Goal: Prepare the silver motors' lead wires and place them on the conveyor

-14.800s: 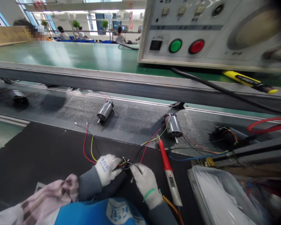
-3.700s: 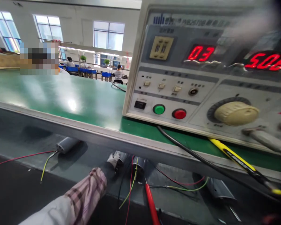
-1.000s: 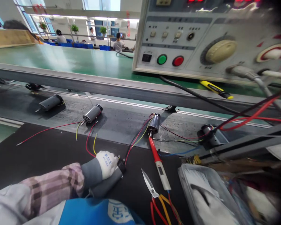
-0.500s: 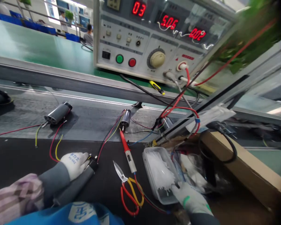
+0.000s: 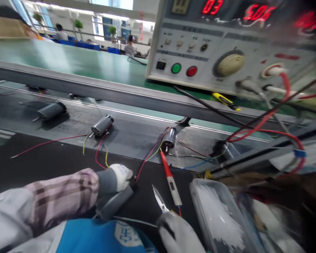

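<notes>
My left hand (image 5: 123,176), in a white glove, is closed around the wired end of a dark grey cylindrical motor (image 5: 116,203) lying tilted on the black mat. Red and dark wires run up from that end. A thin white cable tie (image 5: 137,220) stretches leftward from the fingers of my gloved right hand (image 5: 179,232), which are closed on its end. That hand covers the handles of the scissors (image 5: 160,199), whose blades show above it. Just beyond lies a red and white test probe (image 5: 171,177). A clear plastic tray (image 5: 197,200) of white cable ties stands to the right.
More motors (image 5: 102,125) rest on the grey conveyor (image 5: 137,137) beyond the mat. A tester (image 5: 184,52) with red digits sits on the green shelf above, its cables hanging at right. A yellow marker or cutter (image 5: 223,100) lies before it. People are in the background.
My right hand has left the tray and moved left over the scissors, now with a cable tie in it. The left hand still grips the motor. The view has turned left.
</notes>
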`<state>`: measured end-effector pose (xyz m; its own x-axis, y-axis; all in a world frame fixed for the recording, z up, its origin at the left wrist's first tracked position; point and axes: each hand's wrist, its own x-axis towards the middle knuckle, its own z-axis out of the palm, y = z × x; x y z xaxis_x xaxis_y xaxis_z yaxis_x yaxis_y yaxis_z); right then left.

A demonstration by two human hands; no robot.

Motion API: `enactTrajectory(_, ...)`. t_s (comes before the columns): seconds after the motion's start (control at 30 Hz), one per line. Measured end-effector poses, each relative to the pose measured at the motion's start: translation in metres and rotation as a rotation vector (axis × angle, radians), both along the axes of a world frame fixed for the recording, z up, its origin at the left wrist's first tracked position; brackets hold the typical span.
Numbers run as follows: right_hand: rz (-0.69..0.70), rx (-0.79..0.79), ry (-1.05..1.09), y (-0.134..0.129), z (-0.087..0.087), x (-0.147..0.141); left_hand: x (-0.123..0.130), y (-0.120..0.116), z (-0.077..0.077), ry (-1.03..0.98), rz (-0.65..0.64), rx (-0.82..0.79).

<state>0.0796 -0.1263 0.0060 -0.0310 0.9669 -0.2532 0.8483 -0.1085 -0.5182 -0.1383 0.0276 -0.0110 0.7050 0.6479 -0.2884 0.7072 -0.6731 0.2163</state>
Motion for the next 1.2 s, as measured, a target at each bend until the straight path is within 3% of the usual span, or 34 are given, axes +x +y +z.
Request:
enactTrajectory(0.07, 0.072, 0.043, -0.056, 0.032, -0.019, -0.042, 0.000, 0.007, -0.002, 0.006, 0.011, -0.045)
enactTrajectory(0.13, 0.043, 0.093, -0.140, 0.059, -0.032, -0.065, -0.001, 0.010, -0.003, 0.012, 0.013, -0.072)
enactTrajectory(0.27, 0.031, 0.100, -0.190, 0.083, -0.047, -0.068, -0.003, 0.004, -0.006, -0.002, -0.002, 0.034)
enactTrajectory(0.37, 0.092, 0.074, -0.144, 0.085, -0.048, -0.062, -0.004, -0.003, -0.003, -0.001, -0.002, 0.084)
enactTrajectory(0.53, 0.114, 0.078, -0.201, 0.083, -0.036, -0.072, 0.000, -0.012, 0.006, 0.059, 0.008, 0.084)
enactTrajectory(0.63, 0.082, 0.134, -0.246, 0.081, -0.033, -0.081, 0.003, -0.019, 0.003, 0.114, 0.069, 0.136)
enactTrajectory(0.8, 0.010, 0.163, -0.095, 0.079, -0.041, -0.081, 0.003, -0.025, -0.007, 0.085, 0.129, 0.150)
enactTrajectory(1.0, 0.089, 0.116, -0.166, 0.081, -0.037, -0.079, 0.004, -0.021, 0.001, 0.073, 0.142, 0.102)
enactTrajectory(1.1, 0.000, 0.134, -0.063, 0.079, -0.042, -0.081, 0.004, -0.023, -0.001, 0.066, 0.176, 0.107)
enactTrajectory(1.2, -0.184, 0.146, 0.280, 0.079, -0.055, -0.083, 0.003, -0.024, -0.010, -0.087, 0.229, 0.060)
